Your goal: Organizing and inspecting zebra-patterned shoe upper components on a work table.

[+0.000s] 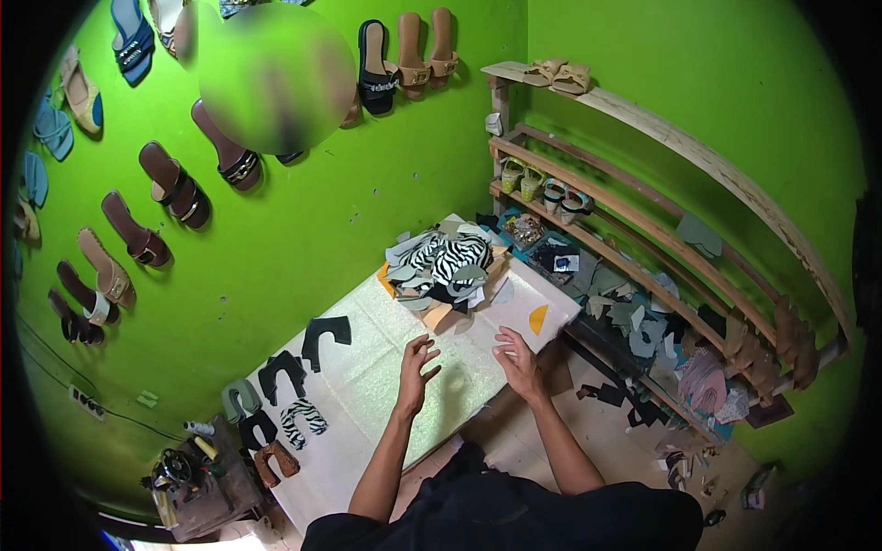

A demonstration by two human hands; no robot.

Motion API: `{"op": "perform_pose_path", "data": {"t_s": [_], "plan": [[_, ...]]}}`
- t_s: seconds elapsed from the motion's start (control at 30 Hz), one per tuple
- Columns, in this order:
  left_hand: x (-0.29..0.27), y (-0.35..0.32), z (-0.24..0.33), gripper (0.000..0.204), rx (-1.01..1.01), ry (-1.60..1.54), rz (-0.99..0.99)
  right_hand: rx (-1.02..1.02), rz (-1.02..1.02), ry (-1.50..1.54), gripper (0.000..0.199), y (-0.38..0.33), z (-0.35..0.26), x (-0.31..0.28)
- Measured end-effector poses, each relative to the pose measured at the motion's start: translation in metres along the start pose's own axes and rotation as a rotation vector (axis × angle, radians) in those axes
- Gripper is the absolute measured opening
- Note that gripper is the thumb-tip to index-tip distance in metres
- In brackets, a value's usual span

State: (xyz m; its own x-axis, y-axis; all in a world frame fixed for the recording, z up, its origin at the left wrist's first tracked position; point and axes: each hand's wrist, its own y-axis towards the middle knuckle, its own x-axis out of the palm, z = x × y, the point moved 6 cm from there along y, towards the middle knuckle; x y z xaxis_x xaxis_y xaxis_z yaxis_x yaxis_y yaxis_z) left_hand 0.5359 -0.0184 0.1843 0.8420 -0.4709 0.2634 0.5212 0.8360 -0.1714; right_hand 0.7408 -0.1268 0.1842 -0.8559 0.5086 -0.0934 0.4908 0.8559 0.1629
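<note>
Both of my hands hover above the white table (358, 404), apart from each other and holding nothing. My left hand (418, 372) has its fingers spread and slightly curled, over the shiny table cover. To its right, my right hand (517, 358) is held the same way, fingers apart, near the table's right end. Just beyond them lies a heap of cut material scraps (432, 271) in grey, black and tan, with zebra-print pieces (462, 257) on top. A yellow half-round piece (538, 320) lies by itself beyond my right hand.
U-shaped cut pieces lie along the table's left part, among them a black one (326, 340), a zebra-print one (303, 421) and a brown one (276, 464). A sewing machine (175, 468) stands at lower left. Wooden shelving (643, 257) with sandals and scraps runs along the right; sandals hang on the green wall.
</note>
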Motion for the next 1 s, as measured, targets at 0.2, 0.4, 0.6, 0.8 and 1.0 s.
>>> {"op": "perform_pose_path", "data": {"t_s": [0.2, 0.4, 0.6, 0.8, 1.0], "plan": [[-0.017, 0.064, 0.005, 0.051, 0.025, 0.020, 0.030, 0.006, -0.057, -0.077, 0.050, 0.067, 0.004, 0.010], [-0.037, 0.144, 0.018, 0.045, 0.007, 0.021, 0.046, 0.019, -0.083, -0.200, 0.048, 0.140, 0.017, 0.030], [-0.041, 0.222, 0.025, 0.035, -0.048, 0.064, 0.113, 0.041, -0.093, -0.206, 0.044, 0.214, 0.051, 0.043], [-0.069, 0.321, 0.003, 0.027, 0.052, 0.313, 0.205, 0.037, -0.142, -0.333, 0.047, 0.282, 0.071, 0.066], [-0.062, 0.383, -0.001, 0.027, 0.403, 0.934, 0.128, -0.086, -0.126, -0.686, 0.055, 0.309, 0.076, 0.078]]}}
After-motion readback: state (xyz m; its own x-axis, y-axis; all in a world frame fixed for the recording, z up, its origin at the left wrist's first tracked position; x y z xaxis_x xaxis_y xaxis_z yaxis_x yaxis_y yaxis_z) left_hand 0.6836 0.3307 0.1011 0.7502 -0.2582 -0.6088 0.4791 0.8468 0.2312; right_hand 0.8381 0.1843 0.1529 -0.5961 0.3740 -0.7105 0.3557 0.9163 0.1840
